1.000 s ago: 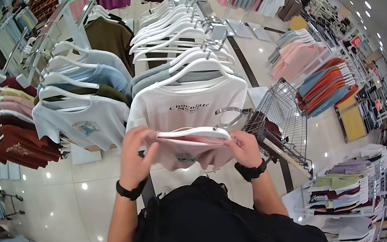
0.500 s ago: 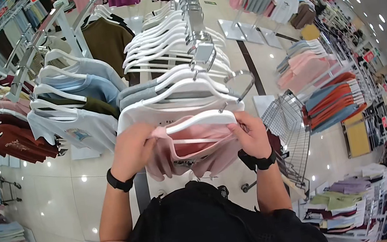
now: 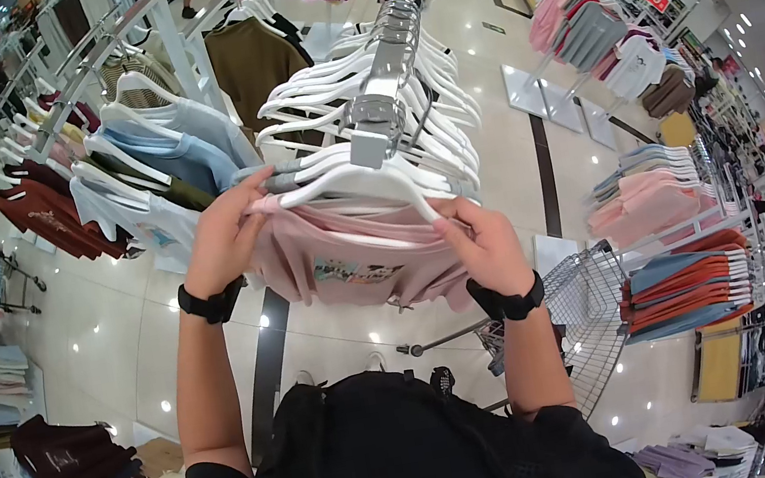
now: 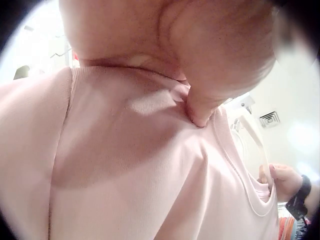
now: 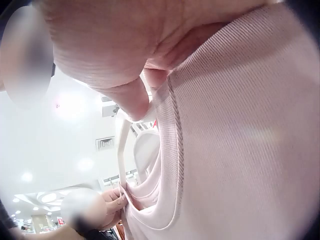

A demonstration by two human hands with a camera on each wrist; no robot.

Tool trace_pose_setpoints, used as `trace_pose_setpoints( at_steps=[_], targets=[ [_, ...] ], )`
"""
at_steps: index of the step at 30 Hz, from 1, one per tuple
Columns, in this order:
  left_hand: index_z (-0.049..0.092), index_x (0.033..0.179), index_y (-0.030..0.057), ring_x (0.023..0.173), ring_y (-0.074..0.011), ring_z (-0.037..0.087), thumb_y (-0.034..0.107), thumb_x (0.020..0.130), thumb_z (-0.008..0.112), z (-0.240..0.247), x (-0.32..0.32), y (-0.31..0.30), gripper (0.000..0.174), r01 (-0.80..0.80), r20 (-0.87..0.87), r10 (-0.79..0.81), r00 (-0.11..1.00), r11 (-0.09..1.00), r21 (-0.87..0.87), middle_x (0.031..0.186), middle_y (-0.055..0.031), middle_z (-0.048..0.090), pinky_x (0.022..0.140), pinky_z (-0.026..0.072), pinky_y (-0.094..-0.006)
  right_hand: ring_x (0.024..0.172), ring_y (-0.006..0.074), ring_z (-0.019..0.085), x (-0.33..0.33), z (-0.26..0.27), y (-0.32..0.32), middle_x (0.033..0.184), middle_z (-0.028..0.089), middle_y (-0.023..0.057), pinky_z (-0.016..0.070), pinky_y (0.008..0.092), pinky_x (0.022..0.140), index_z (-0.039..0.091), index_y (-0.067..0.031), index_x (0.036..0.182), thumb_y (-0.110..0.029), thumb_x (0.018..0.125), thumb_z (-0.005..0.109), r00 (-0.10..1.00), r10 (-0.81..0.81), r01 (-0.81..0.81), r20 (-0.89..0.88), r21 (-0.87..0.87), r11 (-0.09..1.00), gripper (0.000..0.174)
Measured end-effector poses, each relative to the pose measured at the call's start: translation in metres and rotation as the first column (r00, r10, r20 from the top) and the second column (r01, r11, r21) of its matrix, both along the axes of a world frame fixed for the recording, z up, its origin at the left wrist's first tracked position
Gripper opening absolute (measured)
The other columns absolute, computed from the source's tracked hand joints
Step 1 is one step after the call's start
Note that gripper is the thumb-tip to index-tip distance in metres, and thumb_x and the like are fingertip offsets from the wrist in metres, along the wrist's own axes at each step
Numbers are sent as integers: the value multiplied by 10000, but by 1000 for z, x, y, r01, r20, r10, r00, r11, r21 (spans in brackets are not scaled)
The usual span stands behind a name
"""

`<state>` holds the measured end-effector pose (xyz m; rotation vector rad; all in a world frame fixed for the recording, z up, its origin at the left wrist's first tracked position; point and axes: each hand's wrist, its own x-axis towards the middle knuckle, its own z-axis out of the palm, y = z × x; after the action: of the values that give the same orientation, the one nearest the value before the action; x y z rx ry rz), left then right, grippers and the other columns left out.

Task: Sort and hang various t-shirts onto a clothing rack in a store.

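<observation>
A pink T-shirt (image 3: 358,273) with a printed picture on its chest is on a white hanger (image 3: 358,181), close to the near end of a metal rail (image 3: 372,130). My left hand (image 3: 224,236) pinches the shirt's shoulder; in the left wrist view the thumb (image 4: 200,107) presses the cloth beside the collar. On the other shoulder, my right hand (image 3: 487,244) grips the shirt and hanger end, its thumb (image 5: 134,102) at the neckline in the right wrist view. Grey shirts (image 3: 278,177) hang right behind. The hanger's hook is hidden by the rail end.
Many bare white hangers (image 3: 318,84) fill the rail farther back. On the left, another rack carries blue, white and brown shirts (image 3: 54,216). A wire shopping cart (image 3: 591,321) stands by my right forearm. Racks of folded-looking hung shirts (image 3: 685,286) line the right side.
Both hands have raised the pink shirt on its hanger toward the rail end. The left hand has shifted its hold along the shoulder, and the head view has turned.
</observation>
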<state>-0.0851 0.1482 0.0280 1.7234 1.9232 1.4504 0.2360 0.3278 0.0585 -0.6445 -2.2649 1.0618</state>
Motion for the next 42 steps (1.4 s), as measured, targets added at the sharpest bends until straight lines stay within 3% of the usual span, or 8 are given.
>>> trace_pose_setpoints(
  at_steps=[10, 13, 20, 23, 26, 30, 37, 42],
  targets=[
    [634, 1164, 0, 1455, -368, 461, -16, 944, 583, -52, 12, -8, 226, -54, 79, 52, 995, 998, 20, 1585, -212, 470, 1192, 353, -431, 744, 225, 730, 13, -40, 6, 993, 755, 142, 559, 335, 650, 705, -42, 1171, -181, 995, 676, 978, 134, -97, 158, -224, 970, 226],
    [607, 1279, 13, 1457, -339, 460, 4, 964, 586, -68, 23, -25, 315, -407, 141, 392, 909, 908, 101, 1583, -197, 479, 1192, 344, -438, 751, 199, 723, 20, -66, 6, 827, 736, 112, 557, 305, 723, 697, -29, 1151, -138, 997, 674, 985, 111, -148, -134, -309, 939, 190],
    [609, 1308, 27, 1124, -228, 660, 97, 1016, 615, -126, 39, -105, 300, -741, 325, 721, 612, 666, -83, 1278, -134, 674, 950, 511, -344, 918, 160, 704, 63, -22, 70, 1003, 741, 88, 547, 300, 825, 670, 2, 1197, -51, 1011, 632, 995, 27, -52, -91, -287, 957, 197],
    [677, 1140, 16, 874, -162, 699, 113, 1037, 611, -131, 61, -125, 156, -657, 262, 721, 642, 693, -297, 967, -65, 726, 779, 532, -305, 924, 179, 712, 32, 3, 84, 1030, 749, 76, 550, 314, 802, 696, -30, 1145, -120, 962, 717, 992, -50, 53, -118, 22, 998, 205],
    [665, 1147, 6, 871, -162, 706, 123, 1032, 621, -135, 80, -135, 169, -566, 288, 681, 673, 725, -393, 992, -75, 744, 782, 542, -299, 914, 212, 717, 1, -19, 104, 1045, 746, 98, 553, 346, 790, 726, -58, 1116, -186, 892, 784, 998, -21, 13, 54, 143, 990, 264],
    [661, 1155, -5, 869, -153, 706, 130, 1026, 633, -132, 101, -146, 188, -524, 304, 665, 682, 735, -430, 1004, -73, 758, 783, 546, -293, 928, 210, 711, -15, -36, 109, 1093, 736, 86, 559, 350, 800, 694, -81, 1219, -214, 871, 814, 898, 55, -57, 437, -8, 998, 391],
    [724, 1055, -17, 855, -152, 686, 124, 1001, 656, -85, 118, -155, 166, -413, 370, 537, 758, 835, -365, 957, -77, 751, 804, 538, -301, 950, 245, 710, -26, -72, 123, 1112, 735, 124, 563, 347, 873, 675, -51, 1257, -107, 896, 744, 915, 335, -302, 224, -169, 938, 371],
    [737, 990, -12, 888, -166, 681, 120, 984, 666, -31, 144, -136, 150, -250, 395, 319, 861, 943, -218, 968, -77, 750, 808, 529, -319, 889, 271, 705, -23, -47, 104, 998, 759, 158, 555, 366, 848, 711, -23, 1103, -164, 970, 699, 914, 203, -213, 352, -9, 977, 194]
  ],
)
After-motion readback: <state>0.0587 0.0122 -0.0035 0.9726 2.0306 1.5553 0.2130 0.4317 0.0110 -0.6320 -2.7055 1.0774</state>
